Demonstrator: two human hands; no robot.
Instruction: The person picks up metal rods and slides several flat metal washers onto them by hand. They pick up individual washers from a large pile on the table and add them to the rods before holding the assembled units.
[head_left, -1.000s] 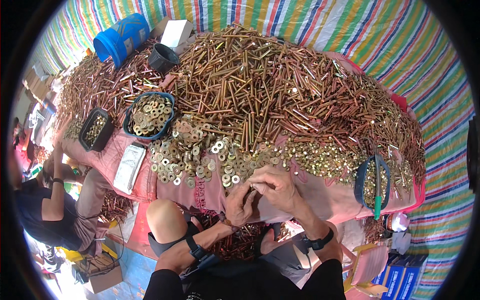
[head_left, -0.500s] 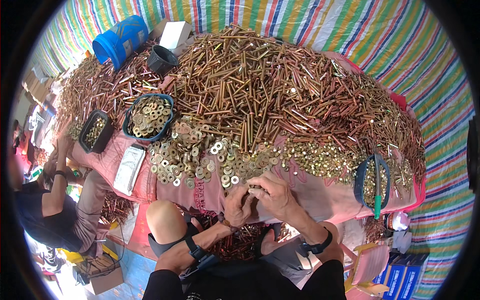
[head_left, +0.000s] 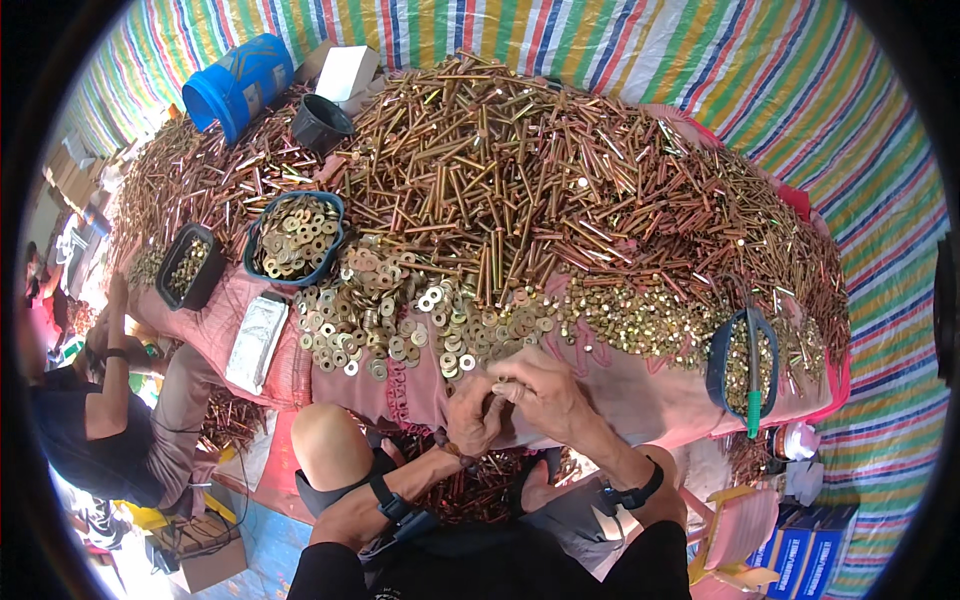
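My left hand (head_left: 474,416) and my right hand (head_left: 548,396) meet over the near edge of the cloth-covered table. Both have their fingers closed, the tips pressed together around something small that the fingers mostly hide. Just beyond them lie loose flat washers (head_left: 400,325) in a spread heap. To their right is a scatter of small brass-coloured nuts (head_left: 640,318). Behind both rises a large mound of long, coppery bolts (head_left: 480,170).
A blue basin of washers (head_left: 250,262) and a black tub of nuts (head_left: 210,285) stand left, near a silver packet (head_left: 257,343). At right is a dark basin (head_left: 718,375) with a green-handled tool (head_left: 753,410). A co-worker (head_left: 95,430) sits at left.
My right hand's fingers have curled further over the left fingertips, covering more of the small thing between them. The co-worker's arm at left has shifted slightly.
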